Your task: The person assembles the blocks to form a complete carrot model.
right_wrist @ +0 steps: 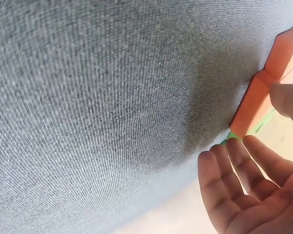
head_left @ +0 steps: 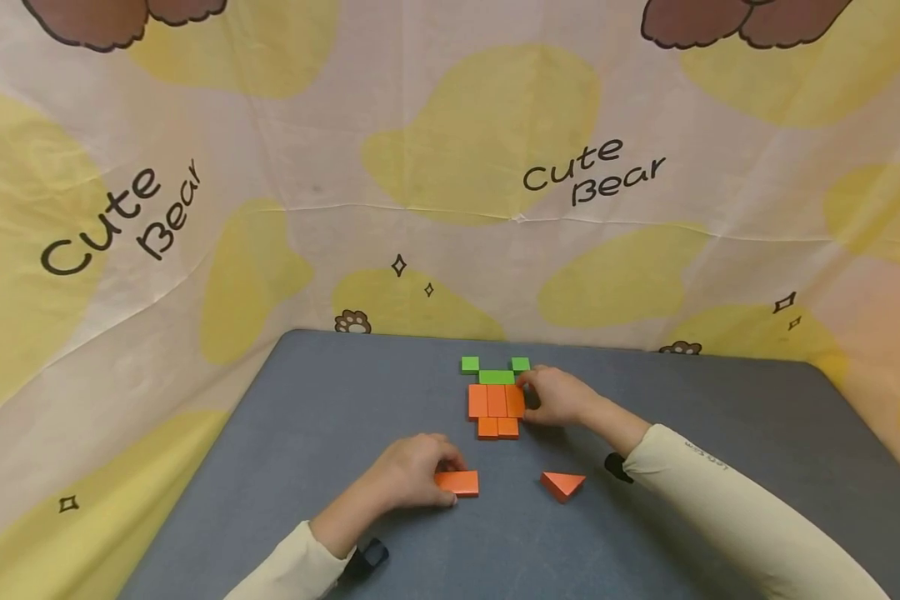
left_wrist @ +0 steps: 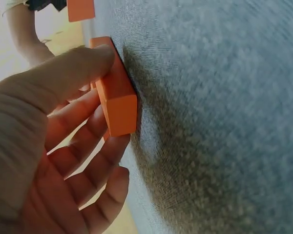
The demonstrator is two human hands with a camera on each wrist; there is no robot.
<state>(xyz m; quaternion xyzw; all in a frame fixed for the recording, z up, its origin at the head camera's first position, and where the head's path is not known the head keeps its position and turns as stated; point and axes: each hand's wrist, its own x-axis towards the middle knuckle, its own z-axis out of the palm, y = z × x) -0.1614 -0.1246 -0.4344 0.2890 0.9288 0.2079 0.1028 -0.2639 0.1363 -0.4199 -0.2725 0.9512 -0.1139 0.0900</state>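
Observation:
My left hand [head_left: 418, 471] grips a loose orange rectangular block [head_left: 461, 483] near the front of the table. In the left wrist view, the thumb presses the face of that orange block [left_wrist: 118, 80], with fingers behind it. Farther back, my right hand [head_left: 562, 396] holds the rightmost orange block [head_left: 515, 402] of a flat arrangement by its ends, thumb at the near end. The right wrist view has this orange block [right_wrist: 254, 105] between thumb and fingertips. Two upright orange blocks [head_left: 487, 401] adjoin it, with smaller orange blocks [head_left: 498, 428] below and a green block [head_left: 497, 377] above.
Two small green blocks, left [head_left: 470, 365] and right [head_left: 521, 364], sit at the arrangement's upper corners. An orange triangular block [head_left: 562, 485] lies apart, right of the left hand. Printed cloth [head_left: 450, 167] hangs behind the grey table [head_left: 330, 400].

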